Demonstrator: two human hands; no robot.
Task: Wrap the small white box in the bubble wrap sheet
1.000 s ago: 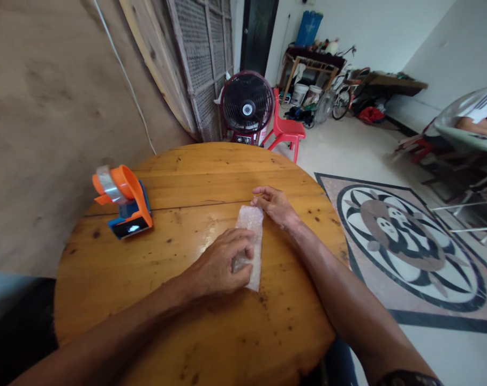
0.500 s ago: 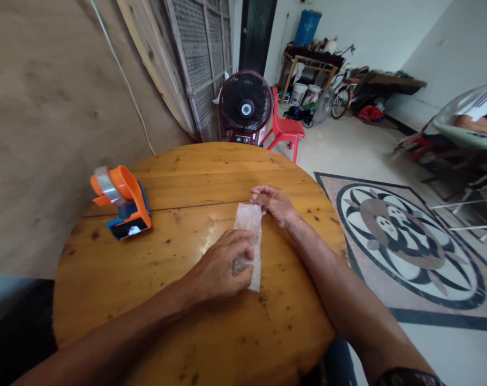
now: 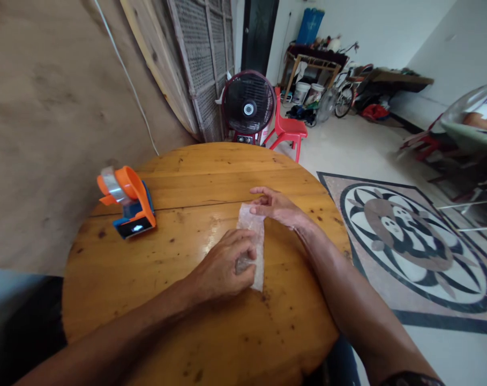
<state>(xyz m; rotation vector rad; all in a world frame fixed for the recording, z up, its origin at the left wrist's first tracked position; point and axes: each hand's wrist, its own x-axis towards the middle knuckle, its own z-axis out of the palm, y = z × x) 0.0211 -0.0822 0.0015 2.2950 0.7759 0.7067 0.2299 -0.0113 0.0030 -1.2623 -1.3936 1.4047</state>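
A narrow whitish, see-through strip that looks like bubble wrap (image 3: 258, 241) lies on the round wooden table (image 3: 179, 316), its long side running away from me. My left hand (image 3: 231, 262) rests over its left side, fingers curled onto it and thumb bent at the near part. A greyish fold of the wrap shows between thumb and forefinger. At the far end is my right hand (image 3: 277, 206): the thumb lies on the wrap's edge, while the forefinger stretches out apart from it. The other right fingertips are partly hidden.
An orange and blue tape dispenser (image 3: 133, 201) with a clear roll stands on the table's left. Beyond the table are a fan (image 3: 248, 104) and a red chair (image 3: 289, 128). A person's arm (image 3: 482, 120) shows at the far right.
My right thumb has shifted onto the wrap's far end, and the right forefinger has straightened away from it. My left hand keeps its place on the wrap. The view has turned slightly left.
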